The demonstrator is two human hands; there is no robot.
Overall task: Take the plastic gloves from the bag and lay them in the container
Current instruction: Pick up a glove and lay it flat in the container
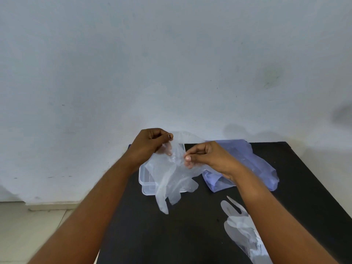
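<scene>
Both hands hold up one thin see-through glove (pixel 172 174) above the clear container (pixel 145 180) on the black table (pixel 190 235). The left hand (pixel 150 145) pinches the top edge of the glove, and the right hand (pixel 207 157) pinches the edge beside it, so the glove fingers hang down past the near rim of the container. The purple bag (pixel 257 164) lies just to the right of the container. Another glove (pixel 240 227) lies on the table near the right arm. The held glove is very light and floppy, so I think its hanging fingers could land outside the container and drape over the rim. It could also stick to a hand when let go. The right arm could brush the loose glove and push it off the table.
</scene>
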